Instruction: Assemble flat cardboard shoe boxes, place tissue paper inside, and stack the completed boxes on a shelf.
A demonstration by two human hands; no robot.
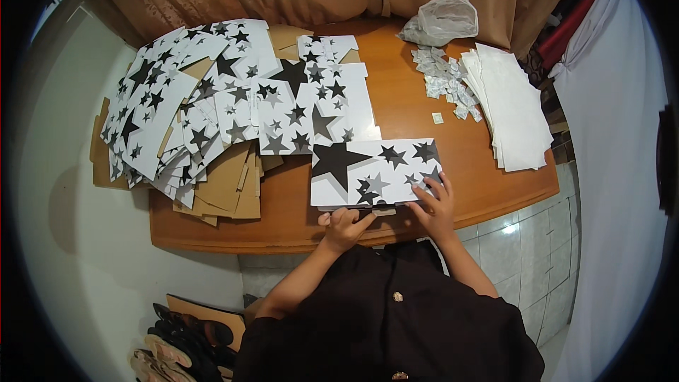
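Note:
A white cardboard box printed with black and grey stars lies closed on the table in front of me. At its front edge my left hand has its fingers curled in, with the index finger stretched along a small pale tab below the lid. My right hand rests on the box's right front corner, fingers spread over the printed top. What the left fingertips press is partly hidden.
Flat star-printed cardboard pieces are heaped at the left, brown undersides showing. Small clear sachets lie at the back right, near a plastic bag and stacked white sheets. Shoes stand below the wooden table.

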